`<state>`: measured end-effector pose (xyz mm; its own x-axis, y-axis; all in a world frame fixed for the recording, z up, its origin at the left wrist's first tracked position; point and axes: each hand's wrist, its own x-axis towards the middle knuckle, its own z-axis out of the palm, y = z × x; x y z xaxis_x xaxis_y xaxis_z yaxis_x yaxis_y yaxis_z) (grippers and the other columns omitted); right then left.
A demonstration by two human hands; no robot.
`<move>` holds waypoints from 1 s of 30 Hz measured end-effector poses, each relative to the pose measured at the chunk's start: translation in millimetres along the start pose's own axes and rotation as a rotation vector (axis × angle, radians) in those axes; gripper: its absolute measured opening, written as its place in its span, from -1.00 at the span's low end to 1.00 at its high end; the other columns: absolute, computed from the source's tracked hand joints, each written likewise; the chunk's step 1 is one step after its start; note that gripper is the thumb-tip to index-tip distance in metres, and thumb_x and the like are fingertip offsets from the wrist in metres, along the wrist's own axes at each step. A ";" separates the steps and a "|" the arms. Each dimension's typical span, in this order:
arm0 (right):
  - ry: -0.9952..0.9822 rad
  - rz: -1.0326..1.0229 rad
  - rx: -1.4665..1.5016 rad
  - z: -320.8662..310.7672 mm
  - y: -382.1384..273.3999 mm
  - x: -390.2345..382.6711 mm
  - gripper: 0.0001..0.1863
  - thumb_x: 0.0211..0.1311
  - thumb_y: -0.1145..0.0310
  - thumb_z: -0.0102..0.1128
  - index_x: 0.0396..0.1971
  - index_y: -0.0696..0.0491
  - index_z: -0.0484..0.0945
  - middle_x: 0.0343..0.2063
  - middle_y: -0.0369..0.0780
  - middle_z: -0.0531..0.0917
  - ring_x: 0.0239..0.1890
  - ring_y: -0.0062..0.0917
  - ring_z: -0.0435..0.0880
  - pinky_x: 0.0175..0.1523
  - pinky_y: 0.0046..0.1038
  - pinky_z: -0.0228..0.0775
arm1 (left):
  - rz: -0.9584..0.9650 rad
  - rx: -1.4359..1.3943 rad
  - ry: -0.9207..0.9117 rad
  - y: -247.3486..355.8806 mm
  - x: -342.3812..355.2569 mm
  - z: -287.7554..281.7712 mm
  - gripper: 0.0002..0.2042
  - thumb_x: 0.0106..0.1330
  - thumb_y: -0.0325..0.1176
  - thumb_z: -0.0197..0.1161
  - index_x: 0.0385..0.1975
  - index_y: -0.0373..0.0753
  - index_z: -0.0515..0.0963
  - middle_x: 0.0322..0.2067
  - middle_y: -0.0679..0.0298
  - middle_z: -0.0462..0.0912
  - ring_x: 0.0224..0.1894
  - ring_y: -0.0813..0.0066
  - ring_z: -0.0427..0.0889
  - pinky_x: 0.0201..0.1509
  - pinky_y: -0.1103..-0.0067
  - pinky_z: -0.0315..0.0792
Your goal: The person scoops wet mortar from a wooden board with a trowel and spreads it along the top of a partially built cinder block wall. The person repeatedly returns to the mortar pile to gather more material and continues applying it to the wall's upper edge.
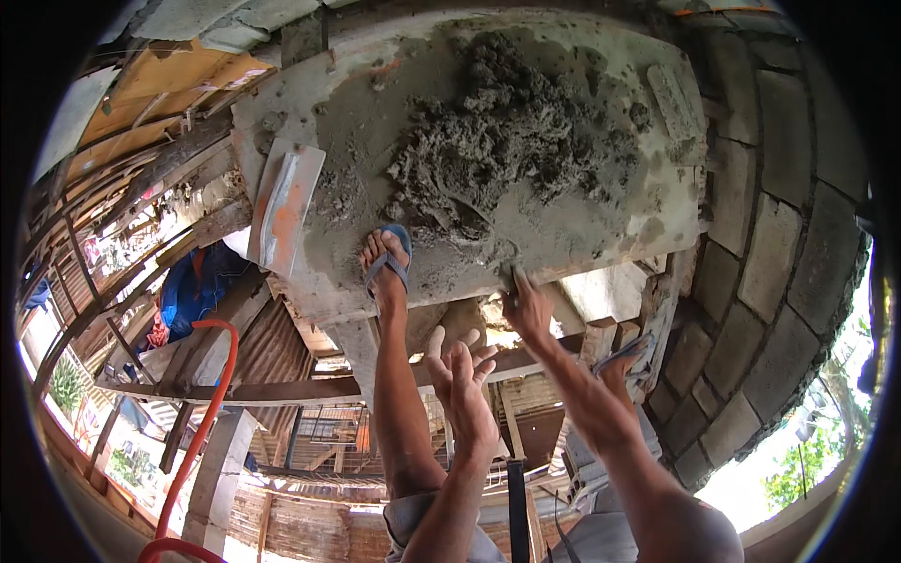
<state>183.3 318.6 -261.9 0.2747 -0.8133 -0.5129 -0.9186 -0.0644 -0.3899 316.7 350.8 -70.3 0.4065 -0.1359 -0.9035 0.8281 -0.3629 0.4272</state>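
A heap of wet grey mortar (pixel 516 131) lies on a broad board (pixel 255 108) in front of me. At the board's near edge, my right hand (pixel 528 308) is closed, its fingers wrapped round what looks like the handle of a trowel. The trowel's blade is smeared with mortar and hard to tell from the heap. My left hand (pixel 462 380) is held in the air below the board, palm up, fingers apart, with nothing in it. My left foot (pixel 385 258), in a blue flip-flop, rests on the board's near edge beside the mortar.
A flat metal piece with orange patches (pixel 286 206) lies on the board's left end. A concrete block wall (pixel 765 244) rises at right. An orange-red hose or bar (pixel 208 403) bends up at lower left. Wooden beams (pixel 310 392) cross below, with gaps to a lower level.
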 end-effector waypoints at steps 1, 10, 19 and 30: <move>-0.018 0.069 0.087 -4.1 -9.4 -14.6 -0.44 0.19 0.18 0.27 0.18 0.02 0.42 -0.21 -0.03 0.66 -0.24 -0.10 0.68 -0.17 -0.26 0.54 | 0.008 -0.001 -0.003 -0.4 1.3 0.2 -0.42 0.46 -0.03 0.02 0.33 -0.23 0.09 0.05 0.07 0.48 -0.08 0.35 0.57 0.08 0.38 0.37; -0.264 0.144 0.414 0.2 -14.6 -14.9 -0.54 0.24 0.06 0.20 -0.02 0.09 0.51 -0.24 0.11 0.65 -0.15 -0.10 0.68 -0.09 -0.27 0.49 | 0.010 -0.016 -0.004 0.6 0.7 1.5 -0.49 0.49 -0.10 -0.03 0.34 -0.13 0.10 0.09 0.11 0.42 -0.05 0.36 0.52 0.08 0.39 0.32; -0.312 0.143 0.617 6.2 43.9 22.8 -0.65 0.26 0.28 0.23 -0.12 0.24 0.50 -0.46 -0.25 0.58 -0.35 -0.62 0.49 -0.29 -0.62 0.34 | -0.017 -0.022 -0.006 18.3 -0.3 -5.4 -0.41 0.45 -0.05 0.05 0.34 -0.20 0.08 0.05 0.08 0.46 -0.10 0.32 0.57 0.07 0.39 0.39; -0.812 0.319 1.269 18.9 -6.0 62.4 -0.71 0.13 0.32 0.34 -0.24 0.12 0.47 -0.60 -0.34 0.47 -0.73 -0.69 0.38 -0.69 -0.58 0.16 | 0.129 0.111 -0.033 2.4 -0.2 4.7 -0.43 0.46 -0.10 0.04 0.34 -0.21 0.05 0.05 0.08 0.45 -0.12 0.30 0.57 0.03 0.37 0.40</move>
<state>211.3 279.1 -306.1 0.5828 -0.1466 -0.7993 -0.2442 0.9065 -0.3443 316.9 345.5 -69.2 0.4925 -0.2177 -0.8426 0.7210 -0.4401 0.5352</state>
